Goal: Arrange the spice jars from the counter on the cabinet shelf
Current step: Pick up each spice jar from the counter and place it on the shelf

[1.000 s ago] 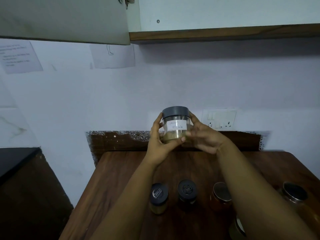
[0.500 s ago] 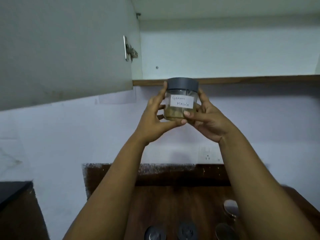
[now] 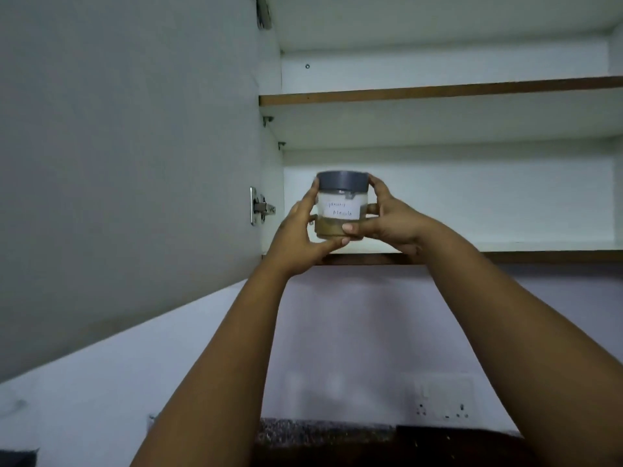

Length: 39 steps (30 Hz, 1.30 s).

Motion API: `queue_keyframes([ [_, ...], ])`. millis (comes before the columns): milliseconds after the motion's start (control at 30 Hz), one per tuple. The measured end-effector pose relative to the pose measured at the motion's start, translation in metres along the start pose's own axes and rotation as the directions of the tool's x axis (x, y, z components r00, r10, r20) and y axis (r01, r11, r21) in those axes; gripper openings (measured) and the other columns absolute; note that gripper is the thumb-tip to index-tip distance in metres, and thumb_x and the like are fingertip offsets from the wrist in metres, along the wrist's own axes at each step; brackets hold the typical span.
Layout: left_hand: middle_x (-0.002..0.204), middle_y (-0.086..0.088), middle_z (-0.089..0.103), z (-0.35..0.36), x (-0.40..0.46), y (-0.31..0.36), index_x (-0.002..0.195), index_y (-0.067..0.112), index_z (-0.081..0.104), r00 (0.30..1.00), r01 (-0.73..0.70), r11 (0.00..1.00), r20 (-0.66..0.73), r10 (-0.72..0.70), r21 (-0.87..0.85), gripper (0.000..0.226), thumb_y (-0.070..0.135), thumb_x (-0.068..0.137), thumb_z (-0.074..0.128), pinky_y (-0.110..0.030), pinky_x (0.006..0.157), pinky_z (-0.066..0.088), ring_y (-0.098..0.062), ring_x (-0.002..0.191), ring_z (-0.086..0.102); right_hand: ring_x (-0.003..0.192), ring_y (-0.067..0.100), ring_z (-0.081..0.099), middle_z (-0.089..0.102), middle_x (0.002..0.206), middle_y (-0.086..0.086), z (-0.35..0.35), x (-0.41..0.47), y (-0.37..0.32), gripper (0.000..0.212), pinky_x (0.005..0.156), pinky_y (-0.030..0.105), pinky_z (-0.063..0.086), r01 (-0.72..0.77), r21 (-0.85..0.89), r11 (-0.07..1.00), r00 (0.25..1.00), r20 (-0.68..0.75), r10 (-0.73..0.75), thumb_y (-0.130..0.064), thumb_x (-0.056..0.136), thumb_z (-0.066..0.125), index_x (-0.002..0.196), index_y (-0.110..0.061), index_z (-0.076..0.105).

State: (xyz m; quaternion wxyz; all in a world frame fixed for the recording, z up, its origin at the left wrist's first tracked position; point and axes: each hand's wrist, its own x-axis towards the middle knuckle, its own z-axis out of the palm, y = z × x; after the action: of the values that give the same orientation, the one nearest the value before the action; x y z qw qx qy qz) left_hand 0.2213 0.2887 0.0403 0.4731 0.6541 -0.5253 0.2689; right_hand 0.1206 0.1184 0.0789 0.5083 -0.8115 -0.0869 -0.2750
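Observation:
A clear spice jar (image 3: 341,210) with a grey lid, a white handwritten label and brown powder in its lower part is held upright in front of the open cabinet. My left hand (image 3: 300,237) grips its left side and underside. My right hand (image 3: 387,222) grips its right side, thumb across the front. The jar sits just above the front edge of the lowest cabinet shelf (image 3: 505,246), at its left end. No other jars are in view.
The open cabinet door (image 3: 128,146) hangs at the left, with a hinge (image 3: 261,207) close to my left hand. A second shelf (image 3: 438,92) lies above. On the wall below is a socket panel (image 3: 443,404); a dark backsplash strip (image 3: 337,433) runs along the bottom.
Both hands have lifted the jar from counter height up to the lowest shelf opening. My view has tilted upward, so the counter and the other jars have left the frame.

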Motion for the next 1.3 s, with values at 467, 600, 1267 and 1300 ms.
queue_keyframes([
  [467,0.086,0.0,0.056,0.051,-0.035,-0.091,0.092,0.016,0.06,0.881,0.029,0.701,-0.349,0.319,0.713,0.049,0.062,0.092,0.044,-0.032,0.082,0.037,-0.018,0.081,0.051,0.119,0.031,0.052,0.049,0.134,0.015,0.054,0.089,0.031,0.126,0.105,0.044,0.043,-0.192,-0.413,0.89,0.98,-0.036,0.195,-0.021,0.074,0.084,0.151,-0.022,-0.016],
  [600,0.092,-0.002,0.059,0.051,-0.035,-0.095,0.105,0.012,0.063,0.885,0.017,0.672,-0.323,0.334,0.741,0.057,0.063,0.093,0.041,-0.034,0.084,0.041,-0.019,0.085,0.054,0.123,0.03,0.052,0.052,0.135,0.016,0.069,0.106,0.039,0.126,0.109,0.042,0.038,-0.152,-0.445,0.882,0.985,0.005,0.173,-0.026,0.078,0.08,0.151,-0.022,-0.022],
  [1267,0.096,-0.001,0.059,0.056,-0.036,-0.094,0.103,0.014,0.061,0.893,0.059,0.678,-0.343,0.292,0.733,0.053,0.062,0.092,0.042,-0.032,0.089,0.039,-0.017,0.09,0.053,0.12,0.024,0.052,0.049,0.143,0.007,0.067,0.122,0.054,0.099,0.096,0.028,0.039,-0.13,-0.392,0.91,0.979,0.096,0.182,-0.029,0.08,0.078,0.154,-0.018,0.015],
  [1300,0.096,-0.001,0.058,0.056,-0.036,-0.094,0.103,0.014,0.061,0.893,0.059,0.677,-0.342,0.292,0.734,0.053,0.062,0.092,0.042,-0.032,0.089,0.039,-0.017,0.09,0.053,0.115,0.022,0.053,0.049,0.142,0.007,0.067,0.121,0.054,0.098,0.092,0.027,0.039,-0.126,-0.391,0.912,0.979,0.099,0.178,-0.029,0.08,0.078,0.154,-0.019,0.015],
])
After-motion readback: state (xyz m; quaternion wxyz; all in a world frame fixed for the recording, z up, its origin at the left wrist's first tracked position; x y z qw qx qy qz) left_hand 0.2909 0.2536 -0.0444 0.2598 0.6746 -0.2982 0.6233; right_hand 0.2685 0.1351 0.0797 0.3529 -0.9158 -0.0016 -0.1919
